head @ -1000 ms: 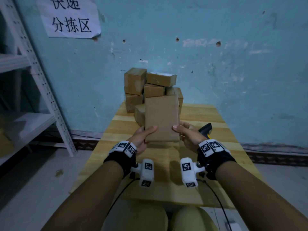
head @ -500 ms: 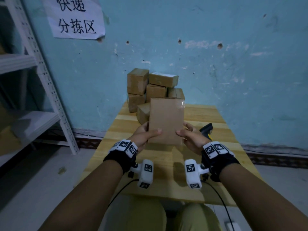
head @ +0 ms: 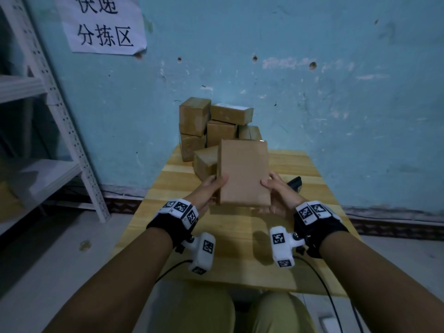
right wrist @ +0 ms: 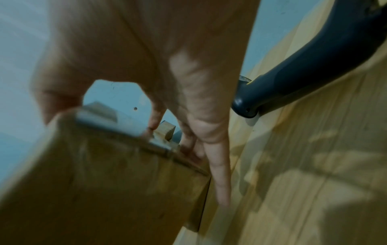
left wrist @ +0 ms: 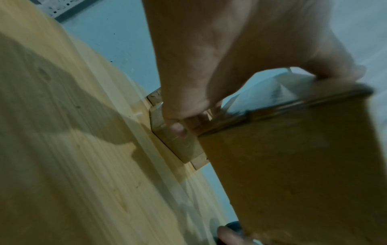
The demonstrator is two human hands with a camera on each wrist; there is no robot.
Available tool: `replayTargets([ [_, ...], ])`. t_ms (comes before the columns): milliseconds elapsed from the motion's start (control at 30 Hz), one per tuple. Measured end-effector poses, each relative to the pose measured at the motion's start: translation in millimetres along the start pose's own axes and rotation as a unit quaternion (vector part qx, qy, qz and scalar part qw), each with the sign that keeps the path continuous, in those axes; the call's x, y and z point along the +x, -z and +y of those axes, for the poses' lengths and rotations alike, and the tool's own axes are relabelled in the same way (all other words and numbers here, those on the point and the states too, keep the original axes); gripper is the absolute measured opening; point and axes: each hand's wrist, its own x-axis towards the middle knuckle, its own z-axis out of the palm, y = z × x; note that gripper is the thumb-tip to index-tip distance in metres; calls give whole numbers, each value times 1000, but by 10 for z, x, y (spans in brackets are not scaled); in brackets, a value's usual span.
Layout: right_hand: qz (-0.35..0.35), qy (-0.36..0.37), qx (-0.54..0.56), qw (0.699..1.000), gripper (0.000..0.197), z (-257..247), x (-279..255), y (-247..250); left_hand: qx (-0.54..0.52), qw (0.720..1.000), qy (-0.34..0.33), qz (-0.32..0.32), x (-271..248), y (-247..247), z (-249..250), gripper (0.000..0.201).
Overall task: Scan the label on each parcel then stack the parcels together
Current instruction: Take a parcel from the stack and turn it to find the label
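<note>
Held parcel: 1 brown cardboard parcel (head: pixel 243 173) is up off the table, its plain broad face turned toward the person; a white label (left wrist: pixel 270 92) shows on the far face in the left wrist view, too blurred to read.
Left hand: the left hand (head: pixel 208 191) clasps the parcel's left edge, thumb laid on the near face and fingers (left wrist: pixel 178 126) wrapped behind.
Right hand: the right hand (head: pixel 278 191) clasps the right edge the same way, thumb in front, fingers (right wrist: pixel 217 174) reaching behind and below the box.
Grip: 2 hands, both curled round the 1 parcel from opposite sides, with the box between the palms.
Stacked parcels: 6 brown boxes (head: pixel 211 131) can be counted beyond the grip, piled against the blue wall (head: pixel 336 104); the nearest 1 lies just behind the held parcel's left edge, and more may be hidden.
Scanner: 1 dark handheld scanner (head: pixel 295 184) lies on the table just right of the right hand, partly hidden by it.
Table: 1 pale wooden table (head: pixel 235 239) lies under the grip.
Sign: 1 white paper sign (head: pixel 103 25) with Chinese characters hangs on the wall, up and left of the grip.
Shelving: 1 white metal rack (head: pixel 60 111) stands well left of the left hand.
</note>
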Motion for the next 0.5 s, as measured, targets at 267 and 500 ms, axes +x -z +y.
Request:
replayTargets([
  [267,38,-65,89,993,47,-33,17,-78,5,999,24,22,-3,-63,122,49],
  [500,60,-100,85,990,51,15,33,-114,11,999,19,48,13,-43,41,49],
])
